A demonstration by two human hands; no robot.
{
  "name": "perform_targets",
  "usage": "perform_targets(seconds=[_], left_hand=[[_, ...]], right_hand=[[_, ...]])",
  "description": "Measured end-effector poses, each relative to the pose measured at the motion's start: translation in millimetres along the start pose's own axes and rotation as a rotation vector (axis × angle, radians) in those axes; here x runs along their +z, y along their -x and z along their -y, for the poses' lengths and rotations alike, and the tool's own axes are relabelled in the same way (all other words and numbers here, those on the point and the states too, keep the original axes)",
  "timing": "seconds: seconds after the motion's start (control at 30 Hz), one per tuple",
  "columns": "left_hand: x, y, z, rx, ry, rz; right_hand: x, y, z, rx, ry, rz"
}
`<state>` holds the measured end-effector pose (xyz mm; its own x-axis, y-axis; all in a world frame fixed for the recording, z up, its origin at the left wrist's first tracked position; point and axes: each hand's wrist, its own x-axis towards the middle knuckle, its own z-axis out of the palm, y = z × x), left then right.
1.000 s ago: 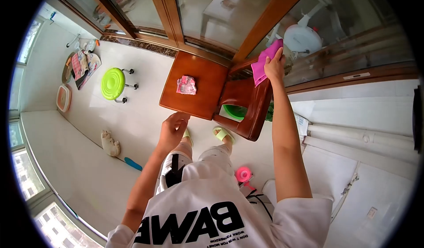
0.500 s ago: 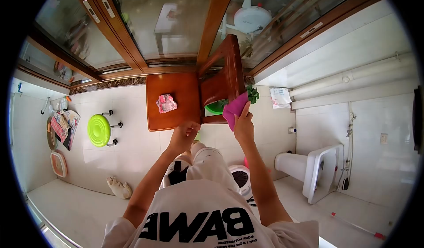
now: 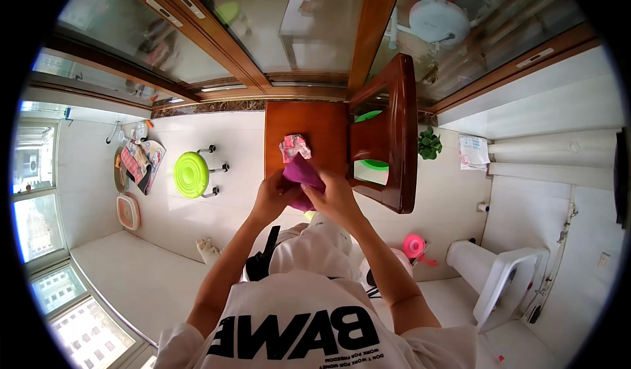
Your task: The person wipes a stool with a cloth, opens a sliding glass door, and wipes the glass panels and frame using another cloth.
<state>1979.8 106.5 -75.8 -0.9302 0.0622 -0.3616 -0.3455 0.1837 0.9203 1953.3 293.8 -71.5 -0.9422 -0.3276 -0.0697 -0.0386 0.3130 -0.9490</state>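
Note:
A purple cloth (image 3: 303, 175) is held in front of my body, between both hands. My left hand (image 3: 271, 198) grips its left side and my right hand (image 3: 334, 197) its right side, fingers closed on it. Just beyond the cloth, a crumpled pink and white cloth (image 3: 296, 147) lies on the brown seat of a wooden chair (image 3: 279, 120). The chair's curved backrest (image 3: 402, 139) stands to the right of my right hand.
Glass doors with wooden frames (image 3: 368, 34) rise behind the chair. A green wheeled stool (image 3: 192, 174) stands at the left, a plant (image 3: 430, 143) right of the backrest. A white sink (image 3: 503, 283) is at the lower right, with a pink item (image 3: 414, 245) nearer me.
My right hand has come away from the chair's backrest with the purple cloth, towards my body. My left hand has closed on the cloth too.

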Motion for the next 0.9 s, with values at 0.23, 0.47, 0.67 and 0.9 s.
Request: perform_targets(seconds=[0.23,0.47,0.67,0.9], left_hand=[[-52.3,-1.3,3.6,-0.250,0.164,-0.218],[-87.6,-8.6,19.7,-0.304,0.733,-0.322],[-148.7,-30.1,76.0,-0.347,1.056,-0.164],[-254.8,-36.7,110.8,-0.396,0.915,-0.335]], right_hand=[[23.3,-30.7,-28.9,0.095,-0.037,0.134],[57.4,-52.7,-47.4,0.158,-0.064,0.332],[111.8,-73.3,-48.1,0.246,-0.024,0.400],[219.5,-118.9,-21.0,0.410,-0.041,0.369]])
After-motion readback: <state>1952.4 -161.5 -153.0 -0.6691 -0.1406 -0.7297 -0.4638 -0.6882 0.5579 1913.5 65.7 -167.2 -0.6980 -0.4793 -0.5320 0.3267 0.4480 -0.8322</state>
